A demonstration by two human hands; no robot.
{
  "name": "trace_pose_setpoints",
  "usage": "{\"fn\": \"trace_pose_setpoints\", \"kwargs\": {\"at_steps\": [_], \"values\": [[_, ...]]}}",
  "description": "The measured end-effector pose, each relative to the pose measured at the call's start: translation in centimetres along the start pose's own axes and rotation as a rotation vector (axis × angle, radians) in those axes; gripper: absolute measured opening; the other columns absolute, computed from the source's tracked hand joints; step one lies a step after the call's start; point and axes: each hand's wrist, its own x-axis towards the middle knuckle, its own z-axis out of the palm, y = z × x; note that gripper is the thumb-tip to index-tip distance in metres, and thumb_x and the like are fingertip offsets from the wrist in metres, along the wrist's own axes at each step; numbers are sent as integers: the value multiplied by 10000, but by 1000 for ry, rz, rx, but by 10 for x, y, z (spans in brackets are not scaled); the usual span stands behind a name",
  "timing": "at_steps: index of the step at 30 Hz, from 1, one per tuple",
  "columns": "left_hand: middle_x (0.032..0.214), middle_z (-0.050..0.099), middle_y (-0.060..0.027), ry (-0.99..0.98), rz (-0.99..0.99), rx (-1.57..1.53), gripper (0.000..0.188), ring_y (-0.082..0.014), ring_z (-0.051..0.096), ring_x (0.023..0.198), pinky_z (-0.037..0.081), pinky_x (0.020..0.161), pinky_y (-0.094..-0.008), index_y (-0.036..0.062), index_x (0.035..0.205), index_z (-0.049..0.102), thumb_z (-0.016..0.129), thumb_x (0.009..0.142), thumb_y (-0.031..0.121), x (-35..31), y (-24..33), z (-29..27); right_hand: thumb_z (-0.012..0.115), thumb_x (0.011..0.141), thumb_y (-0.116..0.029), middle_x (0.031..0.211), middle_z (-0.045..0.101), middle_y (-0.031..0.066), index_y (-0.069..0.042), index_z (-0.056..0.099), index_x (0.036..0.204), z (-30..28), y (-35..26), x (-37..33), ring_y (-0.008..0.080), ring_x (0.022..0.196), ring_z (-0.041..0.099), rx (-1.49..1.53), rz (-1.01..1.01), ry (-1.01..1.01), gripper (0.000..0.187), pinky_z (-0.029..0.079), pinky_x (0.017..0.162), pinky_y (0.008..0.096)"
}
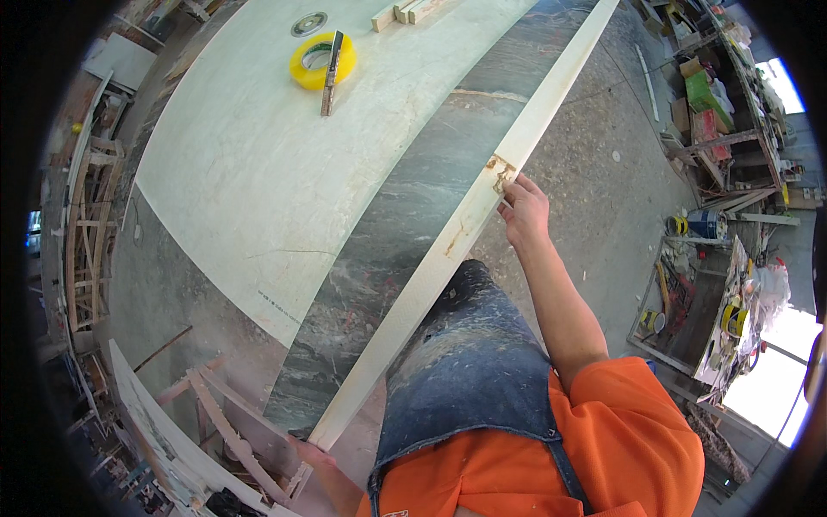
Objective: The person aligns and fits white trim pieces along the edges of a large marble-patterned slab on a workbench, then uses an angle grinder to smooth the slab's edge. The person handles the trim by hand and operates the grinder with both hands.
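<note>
1. The strip (469, 220), long and pale, runs lengthwise along the right side of the dark slab (413, 207); whether the two touch all the way along cannot be told.
2. Right hand (527, 207): its grip is closed on the strip's outer edge, to the right of the dark slab, with thumb and fingers pinching just beside a brown, broken patch (501, 168).
3. Left hand (314, 455): it is at the strip's near end, by the dark slab's near corner. Most of its fingers are hidden, so how far its grip is closed cannot be told.
4. A thin brown crack (455, 241) marks the strip's face, between the broken patch and the near end.
5. The pale slab (250, 172), broad and faintly veined, lies along the left side of the dark slab.
6. Left of the dark slab, on the pale slab, sits a roll of yellow tape (302, 73), with a narrow, worn tool (331, 77) lying across it.
7. Beyond the tape, also left of the dark slab, are a round metal disc (309, 24) and some pale bars (405, 12).
8. The person's dusty blue apron (469, 370) and orange shirt (637, 431) show to the right of the dark slab's near end.
9. Far to the right of the dark slab, a blue bucket (709, 224) stands among cluttered shelves.
</note>
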Motion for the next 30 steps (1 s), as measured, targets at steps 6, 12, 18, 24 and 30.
{"fn": "trace_pose_setpoints", "kwargs": {"at_steps": [6,12,18,24,30], "values": [[1401,579,-223,254,-164,275,724,-378,572,1257,458,1050,-456,-49,1436,498,505,1027,549,-50,108,82,609,966,-98,1111,689,76,11,614,1273,-11,-3,7,184,987,660,-12,19,-13,326,544,823,359],[1276,637,-268,257,669,1162,484,-416,575,1211,437,1041,-493,-54,1271,640,593,983,331,-33,217,218,635,980,-197,1063,697,72,-14,646,1177,-17,-9,19,181,938,673,-29,95,-65,269,553,803,358],[1219,616,-241,-474,1257,945,419,-427,538,1192,397,1057,-522,-2,1256,614,657,903,220,-79,254,528,629,994,-231,1031,705,67,-39,663,1114,-21,-14,27,173,906,677,-25,181,-146,230,559,786,348],[1174,639,-219,-631,1140,1067,364,-418,575,1147,447,1022,-487,-13,1193,656,604,912,213,-168,289,718,630,1002,-256,999,716,60,-37,668,1110,-39,-11,44,158,893,674,-116,244,-243,247,544,778,317],[1143,722,-192,-799,826,861,330,-310,676,1076,510,947,-382,-33,1166,700,563,902,110,-170,309,770,632,1000,-231,1019,721,58,-27,673,1130,-42,-19,50,136,858,669,-143,283,-294,245,535,767,292]]}}
